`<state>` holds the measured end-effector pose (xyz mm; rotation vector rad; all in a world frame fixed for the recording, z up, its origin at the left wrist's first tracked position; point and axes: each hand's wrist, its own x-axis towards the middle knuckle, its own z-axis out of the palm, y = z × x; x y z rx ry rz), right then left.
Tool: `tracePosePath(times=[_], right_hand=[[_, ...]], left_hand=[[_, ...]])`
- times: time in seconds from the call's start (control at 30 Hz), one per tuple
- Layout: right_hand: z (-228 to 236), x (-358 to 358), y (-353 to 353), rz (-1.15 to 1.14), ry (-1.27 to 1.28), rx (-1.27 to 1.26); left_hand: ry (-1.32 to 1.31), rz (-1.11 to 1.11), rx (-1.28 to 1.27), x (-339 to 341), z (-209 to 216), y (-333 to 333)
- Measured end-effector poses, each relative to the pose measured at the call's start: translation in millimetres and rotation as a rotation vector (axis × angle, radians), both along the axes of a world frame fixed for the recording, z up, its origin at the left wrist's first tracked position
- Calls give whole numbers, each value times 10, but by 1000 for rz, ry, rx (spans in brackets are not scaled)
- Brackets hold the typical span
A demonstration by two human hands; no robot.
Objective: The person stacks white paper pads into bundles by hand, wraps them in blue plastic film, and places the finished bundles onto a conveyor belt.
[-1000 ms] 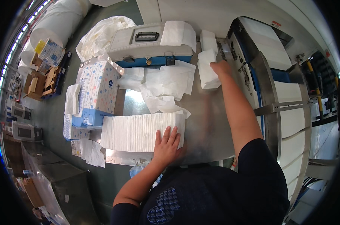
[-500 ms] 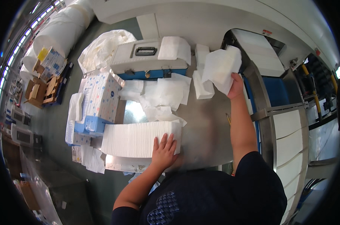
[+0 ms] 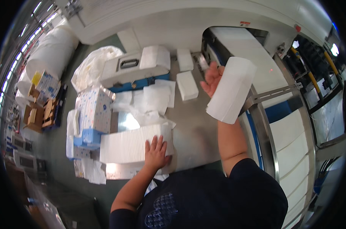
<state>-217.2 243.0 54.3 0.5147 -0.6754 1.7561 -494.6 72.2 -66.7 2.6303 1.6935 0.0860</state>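
Note:
My left hand lies with its fingers spread on the right end of a long row of folded white paper sheets standing on edge. My right hand is raised over the far right of the metal table, fingers stretched apart. A white folded paper bundle overlaps its wrist, and part of the palm is hidden behind it. I see no finger wrapped round the bundle. Two white paper blocks lie just left of that hand. Loose white sheets are spread beyond the row.
A grey and blue toolbox stands at the back with white paper on its lid. Patterned cartons stand left of the row. Along the right runs a metal-railed conveyor carrying white stacks, beside a large machine.
My right hand has let go of the paper bundle it gripped, its fingers now spread. The bundle has turned and shows its long side. My left hand stays on the row; the view has shifted.

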Motion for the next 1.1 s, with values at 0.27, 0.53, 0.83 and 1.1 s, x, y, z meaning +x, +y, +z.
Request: tracePosePath(times=[0.27,0.53,0.83,1.1], right_hand=[[-1058,-172,-980,99,-644,-698],[-1624,-509,-1180,-353,-1985,-597],[-1162,-1693,-985,-868,-2505,-238],[-1606,-1318,-1161,-622,-1739,-888]], left_hand=[[-51,-36,54,-32,-76,-8],[-81,-54,81,-48,-128,12],[-162,-99,14,-133,-108,8],[-660,236,311,-1173,92,-15]])
